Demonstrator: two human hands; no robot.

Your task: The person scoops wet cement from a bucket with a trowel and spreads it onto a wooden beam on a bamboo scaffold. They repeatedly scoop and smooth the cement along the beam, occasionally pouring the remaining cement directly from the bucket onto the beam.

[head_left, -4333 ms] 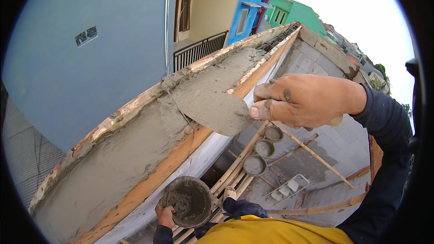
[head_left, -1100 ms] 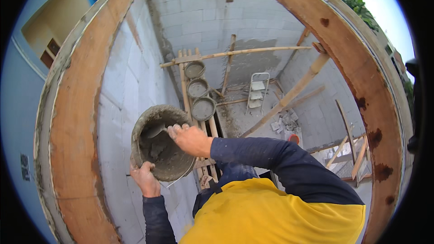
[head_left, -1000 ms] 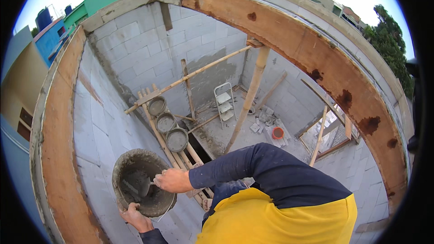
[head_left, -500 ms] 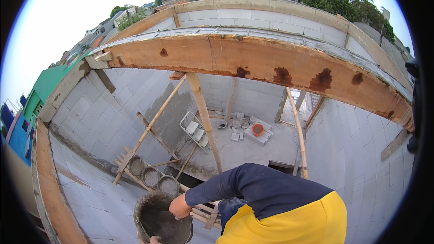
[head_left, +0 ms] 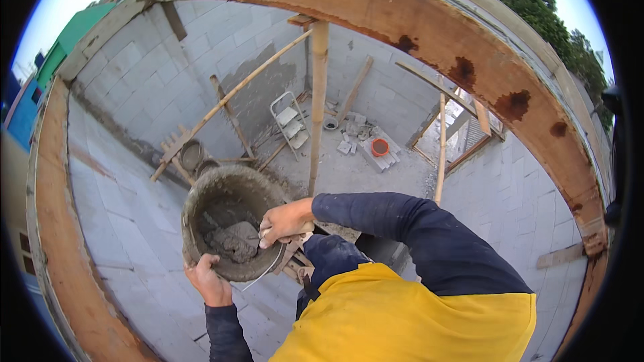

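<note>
A mortar-caked bucket is tilted close in front of me, wet grey mortar inside it. My left hand grips its near-left rim, thumb over the edge and fingers outside, mostly hidden. My right hand is closed at the right rim around a trowel handle, which the fingers largely cover. The mortar-coated trowel blade points into the bucket with a lump of mortar beside it. A thin wire bail hangs along the bucket's lower right side.
A wooden formwork beam spans ahead above the room. Bamboo poles rise from below. More buckets stand on wooden slats beyond mine. Far down are a white stepladder, pale blocks and an orange bucket.
My view has tipped downward and turned. The bucket appears higher and larger, my left hand now shows fully at its rim, and the trowel blade has come into sight.
</note>
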